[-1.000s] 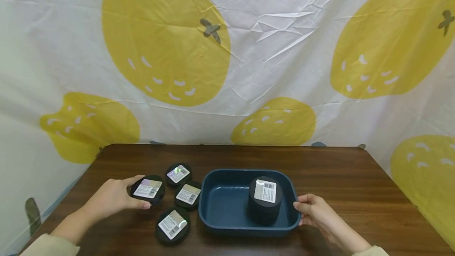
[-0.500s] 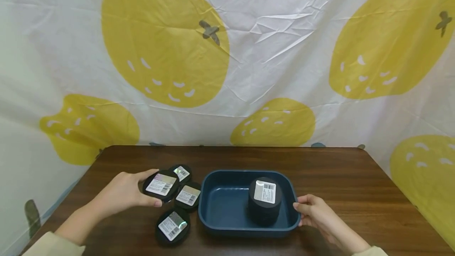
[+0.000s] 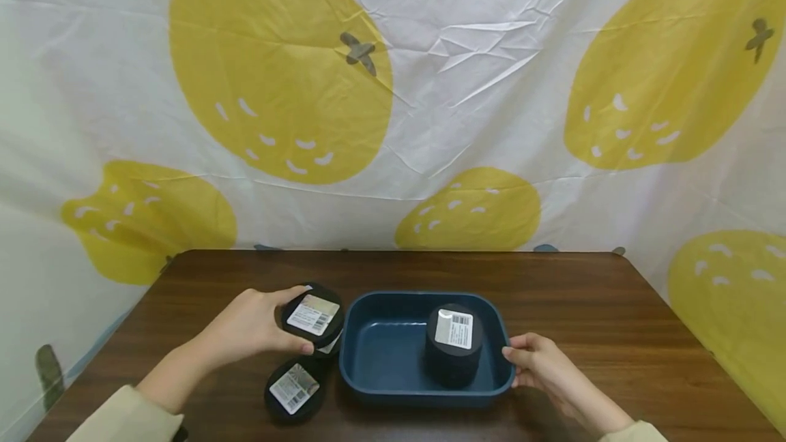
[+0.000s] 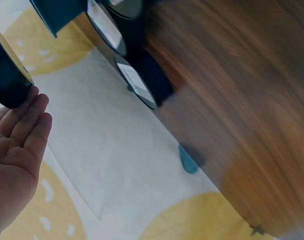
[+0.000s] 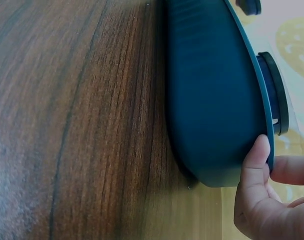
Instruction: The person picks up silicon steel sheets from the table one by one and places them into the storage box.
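My left hand (image 3: 252,333) grips a round black container (image 3: 313,317) with a white barcode label on top, raised over the table. It overlaps another labelled container beneath, of which only part shows. In the left wrist view, the held container (image 4: 9,75) is off the table, against the fingertips. A further round black container (image 3: 295,391) lies nearer the front. My right hand (image 3: 543,363) pinches the right rim of a dark blue rectangular tub (image 3: 393,398). Standing in the tub's right half is a black round container (image 3: 454,346), tall enough to be a stack.
All this rests on a brown wooden table (image 3: 614,333). Behind it hangs a white cloth (image 3: 442,121) printed with yellow fruit. The left wrist view shows labelled containers (image 4: 142,82) still on the table. Bare tabletop lies right of the tub.
My left hand has lifted its container and carried it right, towards the tub, over the other containers, hiding those at the back. The right hand has kept its hold on the rim.
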`<state>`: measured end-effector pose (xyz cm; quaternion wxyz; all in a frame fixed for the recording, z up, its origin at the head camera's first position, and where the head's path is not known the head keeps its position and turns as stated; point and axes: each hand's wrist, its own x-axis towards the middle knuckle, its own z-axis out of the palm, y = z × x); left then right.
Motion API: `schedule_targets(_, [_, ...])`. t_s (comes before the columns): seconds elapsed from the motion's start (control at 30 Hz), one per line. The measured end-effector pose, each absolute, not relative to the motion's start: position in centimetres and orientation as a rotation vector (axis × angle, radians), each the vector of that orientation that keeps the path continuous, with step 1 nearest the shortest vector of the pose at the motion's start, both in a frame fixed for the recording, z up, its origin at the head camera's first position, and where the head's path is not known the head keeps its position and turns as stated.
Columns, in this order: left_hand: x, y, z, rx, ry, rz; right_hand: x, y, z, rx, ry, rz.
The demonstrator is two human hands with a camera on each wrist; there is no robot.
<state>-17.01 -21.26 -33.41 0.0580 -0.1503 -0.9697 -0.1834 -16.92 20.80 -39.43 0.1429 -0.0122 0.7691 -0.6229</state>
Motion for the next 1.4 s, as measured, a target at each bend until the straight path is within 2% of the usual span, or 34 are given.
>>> schedule_targets(0.37, [-18.4,-17.5,-33.7,-0.542,-2.945,-0.578,-16.8,20.7,-39.3,-0.037,2.219,-1.803])
schedule_targets(0.77, [-19.2,-13.9,-34.8,-0.791,-2.949,-0.599,-16.8,20.7,-39.5,-0.017,2.239,-1.814])
schedule_targets(1.4, [-20.0,-11.9,-36.5,-0.821,-2.998,-0.688,-16.8,20.6,-39.4,-0.008,2.231,-1.835])
